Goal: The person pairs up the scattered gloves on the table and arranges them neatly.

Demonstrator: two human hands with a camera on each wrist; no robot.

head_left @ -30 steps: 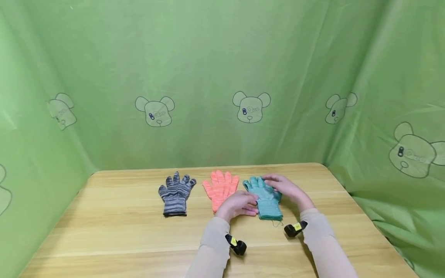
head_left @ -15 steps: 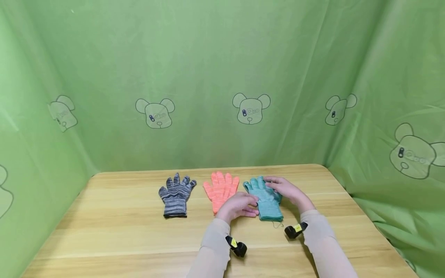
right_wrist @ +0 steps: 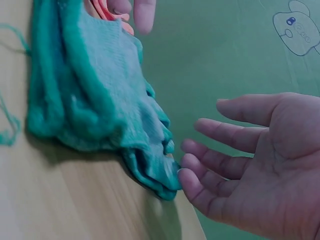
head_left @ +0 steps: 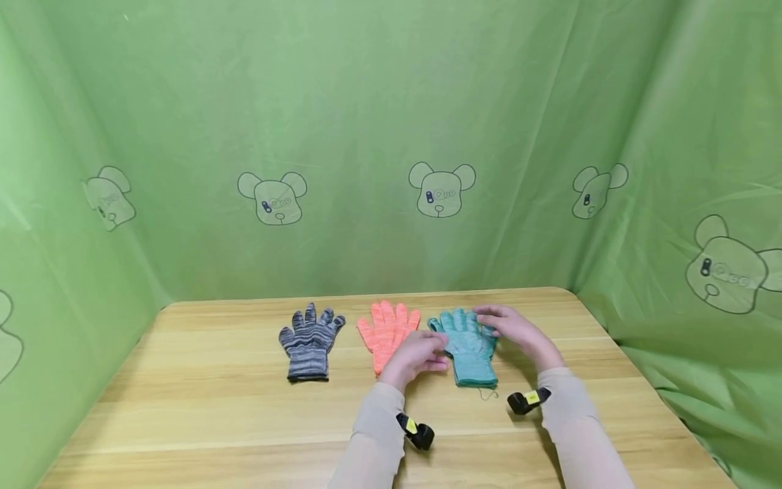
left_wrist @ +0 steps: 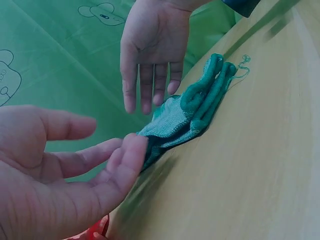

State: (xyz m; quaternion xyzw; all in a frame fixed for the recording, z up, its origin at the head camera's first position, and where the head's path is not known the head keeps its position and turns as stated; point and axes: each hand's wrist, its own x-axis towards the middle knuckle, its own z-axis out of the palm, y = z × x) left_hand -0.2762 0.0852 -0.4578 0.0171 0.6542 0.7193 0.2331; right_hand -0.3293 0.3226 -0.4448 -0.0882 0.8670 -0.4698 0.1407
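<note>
A pair of teal knit gloves point(head_left: 470, 353), one layered over the other, lies flat toward the right of the table, fingers pointing away. On its left side is my left hand point(head_left: 418, 356), fingers relaxed, the fingertips right by the glove edge in the left wrist view. My right hand point(head_left: 516, 331) hovers at the gloves' upper right with loosely bent fingers; in the right wrist view its fingertips come close to a teal glove finger point(right_wrist: 162, 182). Neither hand grips anything. An orange glove point(head_left: 387, 329) lies partly hidden behind my left hand.
A grey-and-black striped glove point(head_left: 309, 350) lies farther left on the wooden table point(head_left: 232, 407). A loose teal thread point(head_left: 489, 394) trails from the teal cuffs. Green curtains point(head_left: 354, 122) with bear-head prints stand behind the table and on both sides.
My right hand has shifted a little to the right, away from the teal gloves. My left hand has drawn slightly left from their edge. The gloves stay nearly in place.
</note>
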